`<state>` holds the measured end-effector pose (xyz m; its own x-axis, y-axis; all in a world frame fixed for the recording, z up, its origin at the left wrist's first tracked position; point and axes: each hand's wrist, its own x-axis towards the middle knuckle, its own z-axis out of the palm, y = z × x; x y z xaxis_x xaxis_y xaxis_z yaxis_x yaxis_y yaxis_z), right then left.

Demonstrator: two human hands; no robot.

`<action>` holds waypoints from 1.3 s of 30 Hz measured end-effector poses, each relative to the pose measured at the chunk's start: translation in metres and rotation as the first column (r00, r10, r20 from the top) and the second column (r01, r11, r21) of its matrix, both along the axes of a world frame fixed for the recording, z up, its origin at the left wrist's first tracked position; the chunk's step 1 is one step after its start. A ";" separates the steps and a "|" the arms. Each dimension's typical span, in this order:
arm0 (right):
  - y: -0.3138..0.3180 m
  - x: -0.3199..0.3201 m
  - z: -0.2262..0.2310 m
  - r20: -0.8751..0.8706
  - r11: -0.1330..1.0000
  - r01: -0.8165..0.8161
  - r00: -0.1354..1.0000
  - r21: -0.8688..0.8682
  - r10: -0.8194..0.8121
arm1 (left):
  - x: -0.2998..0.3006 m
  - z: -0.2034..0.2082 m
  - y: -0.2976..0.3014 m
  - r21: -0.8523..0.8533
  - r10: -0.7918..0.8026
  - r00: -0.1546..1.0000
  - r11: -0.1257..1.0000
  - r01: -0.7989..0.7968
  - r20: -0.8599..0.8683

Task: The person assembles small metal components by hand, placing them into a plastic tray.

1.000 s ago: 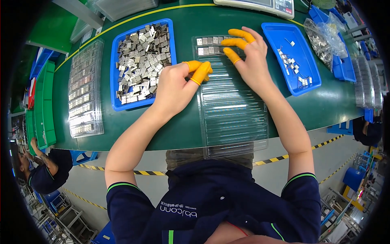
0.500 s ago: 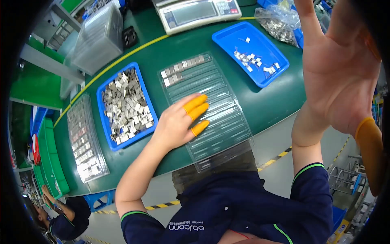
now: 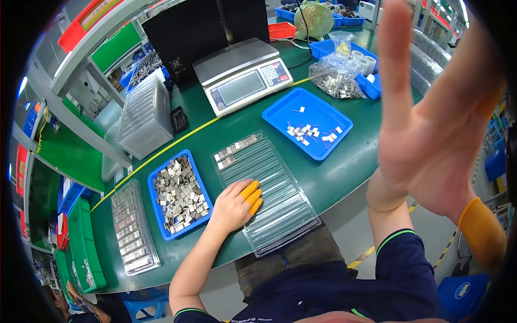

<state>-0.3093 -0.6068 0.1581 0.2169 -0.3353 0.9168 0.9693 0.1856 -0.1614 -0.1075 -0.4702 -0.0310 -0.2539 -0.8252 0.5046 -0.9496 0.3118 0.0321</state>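
Note:
My left hand (image 3: 232,209), with orange finger cots, lies with its fingers laid on a clear ridged plastic tray (image 3: 280,185); I see nothing held in it. Short rows of small silvery connector-like parts (image 3: 237,146) fill the tray's far end, while its nearer grooves are bare. Raised close to the camera at the right is my right hand (image 3: 431,142), palm showing and fingers spread, holding nothing; an orange cot covers its thumb. Left of the clear tray stands a blue tray (image 3: 188,228) heaped with loose silvery parts.
A shallow blue tray (image 3: 280,114) holds several white pieces with thin wires. Behind it are a weighing scale (image 3: 242,81) and a bag of metal parts (image 3: 336,81). At left lie a filled clear tray (image 3: 132,231), stacked clear trays (image 3: 142,118) and a green bin (image 3: 83,242). A co-worker sits lower left.
The view has tilted up, showing more of the table's far side. My left hand stays on the clear tray, its fingers closer together. My right hand remains raised and spread near the camera.

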 end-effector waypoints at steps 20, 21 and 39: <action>-0.135 0.062 -0.184 -0.195 0.236 -0.087 -0.329 -0.968 -0.924 | 0.006 0.001 -0.011 -0.015 0.127 0.991 0.992 -0.127 0.033; -0.138 0.066 -0.185 -0.195 0.237 -0.084 -0.341 -0.968 -0.920 | 0.010 0.004 -0.011 -0.035 0.156 0.988 0.987 -0.156 -0.005; -0.145 0.075 -0.201 -0.399 0.281 0.315 -0.423 -0.907 -0.814 | 0.096 0.009 0.041 0.109 0.811 0.543 0.573 -0.812 -0.217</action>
